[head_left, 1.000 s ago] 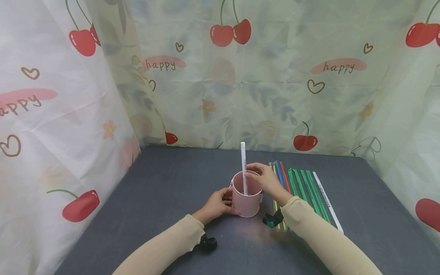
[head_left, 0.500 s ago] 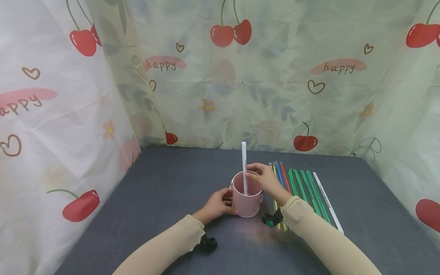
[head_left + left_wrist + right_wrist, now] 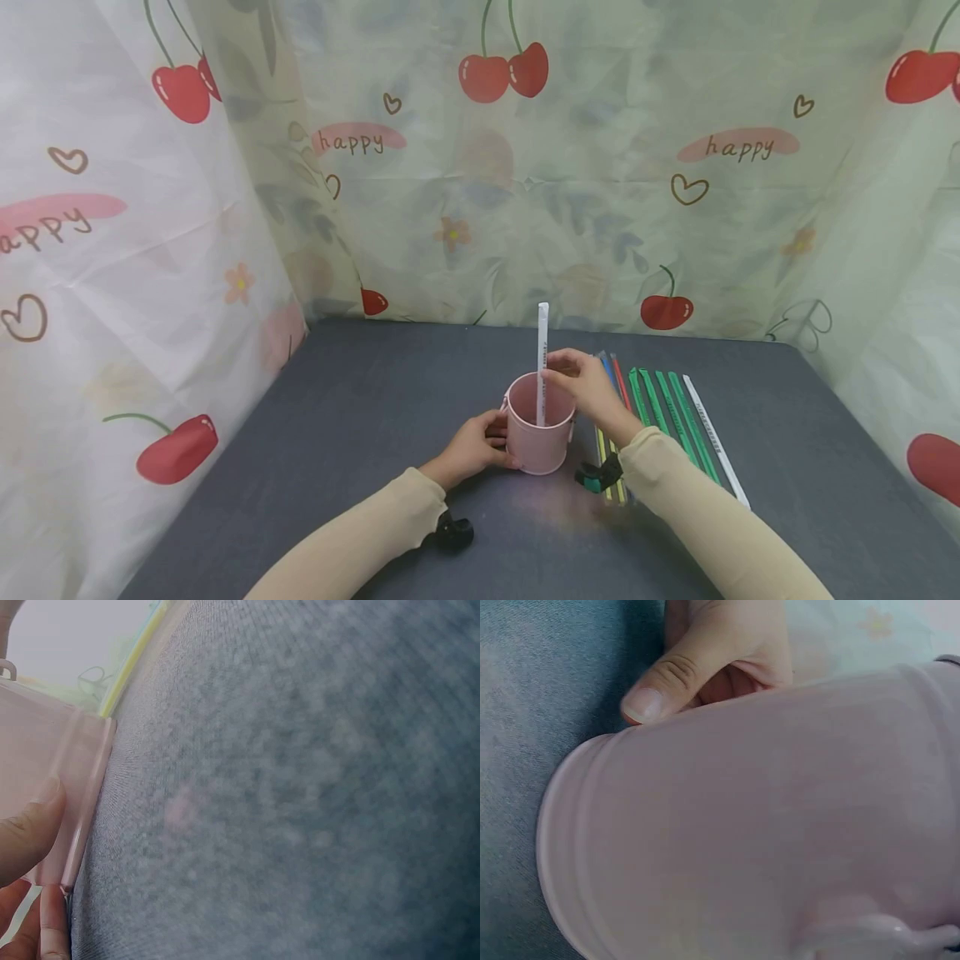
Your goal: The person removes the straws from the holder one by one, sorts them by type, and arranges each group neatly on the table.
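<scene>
A small pink bucket (image 3: 537,450) stands upright on the dark table, near its middle. My left hand (image 3: 474,446) grips the bucket low on its left side; in the left wrist view the thumb (image 3: 34,829) lies on the wall and the other fingers reach round the far side. Above the rim, my right hand (image 3: 588,390) pinches a white paper-wrapped straw (image 3: 542,346) between thumb and fingers. The straw stands nearly upright, its lower part inside the bucket. Its lower end is hidden by the front wall. In the right wrist view the bucket (image 3: 765,825) hides the straw.
Right of the bucket lie several green wrapped straws (image 3: 678,417) and one white wrapped straw (image 3: 716,442). Beside them are a red straw (image 3: 620,379) and blue and yellow straws (image 3: 617,483), partly covered by the right forearm. A printed curtain (image 3: 525,208) encloses the table (image 3: 375,383).
The right hand and the white straw have shifted slightly right and a little up, toward the middle of the bucket's opening. The left hand and the bucket have not moved.
</scene>
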`<state>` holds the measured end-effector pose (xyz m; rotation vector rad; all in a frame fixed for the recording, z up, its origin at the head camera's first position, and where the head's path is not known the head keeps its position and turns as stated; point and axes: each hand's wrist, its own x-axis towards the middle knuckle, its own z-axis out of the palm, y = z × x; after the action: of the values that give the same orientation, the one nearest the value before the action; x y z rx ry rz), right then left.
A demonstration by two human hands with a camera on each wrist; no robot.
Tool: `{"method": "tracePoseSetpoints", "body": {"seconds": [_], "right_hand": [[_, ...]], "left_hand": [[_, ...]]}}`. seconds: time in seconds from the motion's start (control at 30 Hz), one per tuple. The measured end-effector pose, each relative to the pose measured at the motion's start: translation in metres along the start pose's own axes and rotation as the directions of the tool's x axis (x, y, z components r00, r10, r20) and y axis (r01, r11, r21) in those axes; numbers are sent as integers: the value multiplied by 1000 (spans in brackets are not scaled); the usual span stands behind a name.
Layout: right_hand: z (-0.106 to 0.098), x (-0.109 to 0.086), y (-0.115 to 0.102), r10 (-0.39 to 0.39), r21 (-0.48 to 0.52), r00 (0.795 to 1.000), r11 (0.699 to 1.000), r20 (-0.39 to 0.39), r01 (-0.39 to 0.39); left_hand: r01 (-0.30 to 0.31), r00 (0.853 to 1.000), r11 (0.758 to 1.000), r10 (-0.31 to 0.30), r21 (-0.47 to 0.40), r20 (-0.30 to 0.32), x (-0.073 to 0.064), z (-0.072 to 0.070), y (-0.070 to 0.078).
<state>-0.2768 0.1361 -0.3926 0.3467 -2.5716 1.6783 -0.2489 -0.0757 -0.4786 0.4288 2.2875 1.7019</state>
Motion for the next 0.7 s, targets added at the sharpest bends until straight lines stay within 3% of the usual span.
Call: {"method": "tracePoseSetpoints", "body": {"seconds": [0.3, 0.47, 0.7], "right_hand": [[-8, 1, -4, 0, 44, 1000, 999, -31, 1], [-13, 0, -8, 21, 154, 999, 988, -26, -16], [-20, 1, -14, 11, 311, 999, 950, -51, 6]], "left_hand": [[13, 1000, 1000, -12, 24, -3, 1, -1, -2], [11, 1000, 1000, -11, 23, 0, 2, -1, -2], [3, 1000, 1000, -3, 12, -2, 2, -1, -1]]}}
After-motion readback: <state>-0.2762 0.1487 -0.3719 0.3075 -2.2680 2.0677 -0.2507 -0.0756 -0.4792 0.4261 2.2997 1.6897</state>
